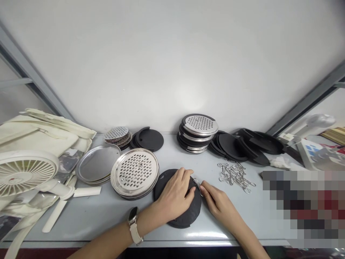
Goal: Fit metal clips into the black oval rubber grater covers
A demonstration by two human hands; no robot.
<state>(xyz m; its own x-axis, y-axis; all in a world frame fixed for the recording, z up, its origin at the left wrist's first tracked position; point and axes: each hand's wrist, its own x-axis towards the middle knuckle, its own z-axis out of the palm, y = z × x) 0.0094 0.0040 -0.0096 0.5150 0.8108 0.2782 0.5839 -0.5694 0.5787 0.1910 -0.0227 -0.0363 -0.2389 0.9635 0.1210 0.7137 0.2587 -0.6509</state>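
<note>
A round black disc (185,219) lies flat near the table's front edge. My left hand (176,192), watch at the wrist, presses down on it with bent fingers and steadies it; the palm hides much of its surface. Pinched in my right hand (217,199) is a bent metal wire hook (197,182), at the disc's right edge beside my left fingertips. How far the hook goes into the disc is hidden. Just left is a stack of round metal grater plates (137,171). A loose pile of similar wire hooks (234,175) lies to the right.
Plain metal discs (98,163) are stacked at left, beside a white fan (24,176). Behind stand small grater plates (116,133), black lids (151,139) and a tall grater stack (201,126). Black round parts (234,145) lie back right. A wall closes the rear.
</note>
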